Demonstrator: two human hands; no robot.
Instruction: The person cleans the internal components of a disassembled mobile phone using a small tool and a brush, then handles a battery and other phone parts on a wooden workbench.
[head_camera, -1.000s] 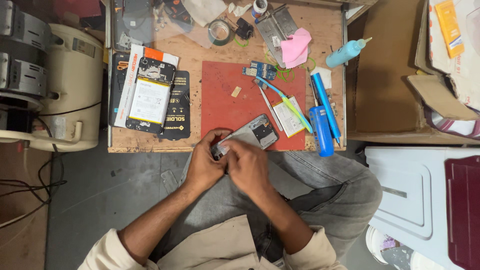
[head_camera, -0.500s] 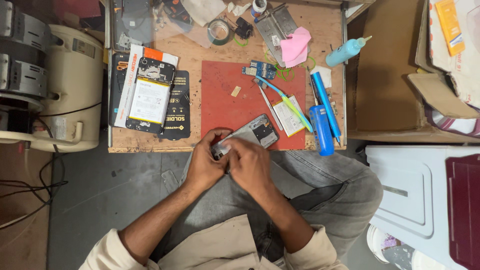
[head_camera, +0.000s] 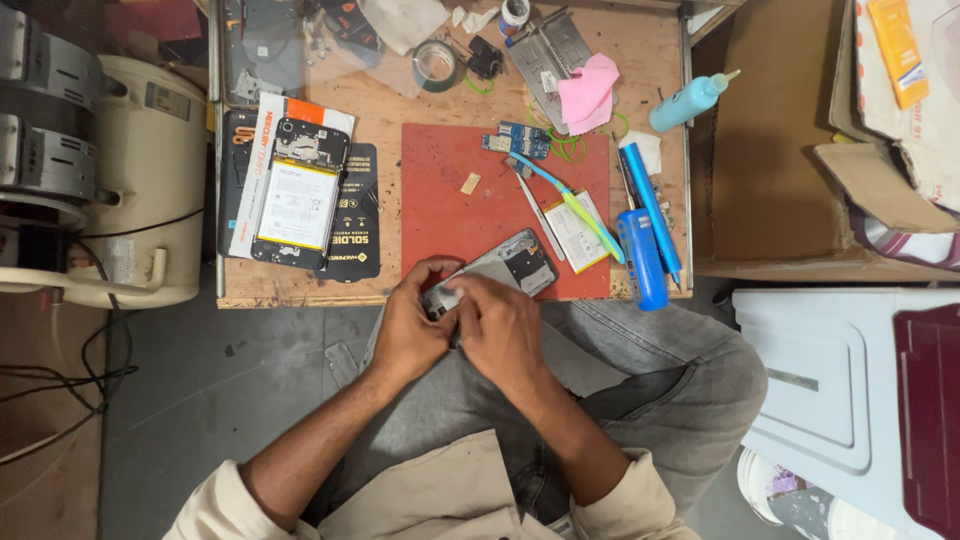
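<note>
Both hands are working close together at the near edge of the wooden workbench (head_camera: 650, 90): the left hand (head_camera: 412, 330) and right hand (head_camera: 500, 325) are gripping one end of an opened grey phone body (head_camera: 505, 265), which is resting half on the red rubber mat (head_camera: 450, 220), beside a blue cylindrical tool (head_camera: 640, 258).

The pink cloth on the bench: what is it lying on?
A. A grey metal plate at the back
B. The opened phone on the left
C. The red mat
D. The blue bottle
A: the pink cloth lies across the right side of the grey metal plate at the back of the bench, beyond the top edge of the red mat.
</note>
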